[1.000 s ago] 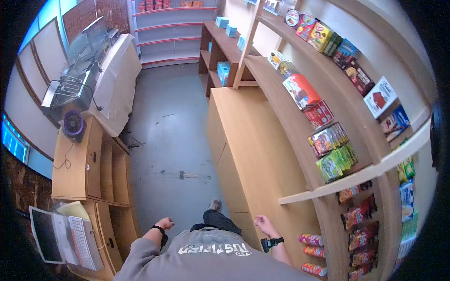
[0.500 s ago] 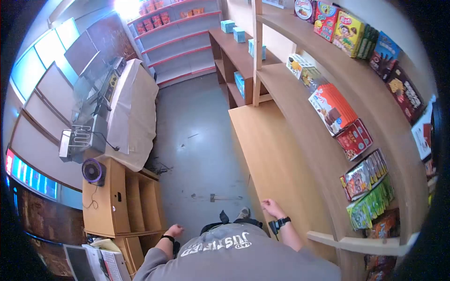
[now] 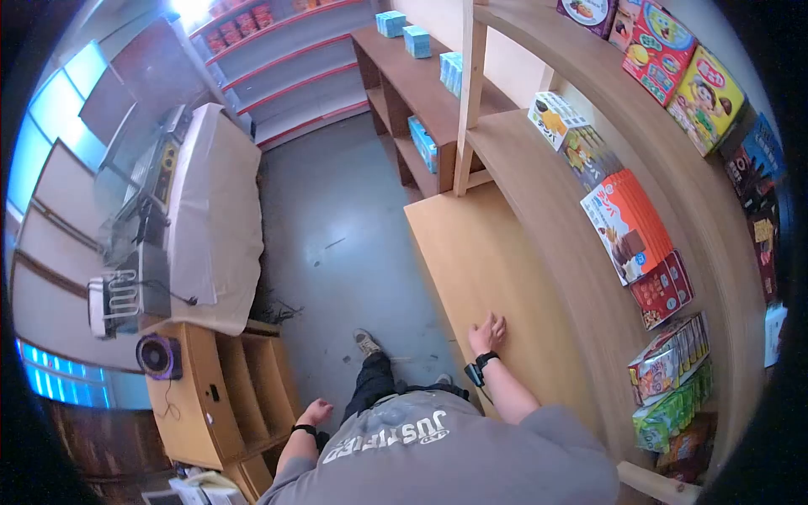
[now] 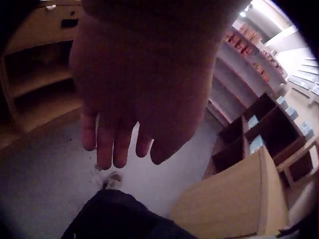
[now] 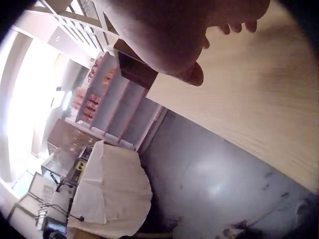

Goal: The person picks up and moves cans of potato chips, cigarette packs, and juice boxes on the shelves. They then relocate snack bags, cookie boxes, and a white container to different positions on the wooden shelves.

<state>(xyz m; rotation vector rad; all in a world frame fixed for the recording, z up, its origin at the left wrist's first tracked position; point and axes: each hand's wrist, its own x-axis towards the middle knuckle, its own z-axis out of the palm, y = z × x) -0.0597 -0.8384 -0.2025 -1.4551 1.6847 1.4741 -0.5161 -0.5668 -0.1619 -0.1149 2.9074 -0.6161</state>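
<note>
My right hand is over the near part of the light wooden counter, its fingers spread and nothing in its grasp. In the right wrist view the thumb and fingertips of that hand overlap the pale counter top. My left hand hangs low beside my body with loose fingers. The left wrist view has the same hand with fingers pointing down above the grey floor, holding nothing. Beyond the counter, an orange and white snack box stands in a row on the wooden shelf.
Upper shelves carry more boxes, among them a yellow box; green snack packs stand lower. A brown shelf unit holds light blue packs. At left are a cloth-covered table, a small fan and a wooden cabinet.
My right hand has moved forward over the counter and its fingers have spread. One foot has stepped forward. The head view has shifted, bringing the shelf boxes closer. My left hand stays low.
</note>
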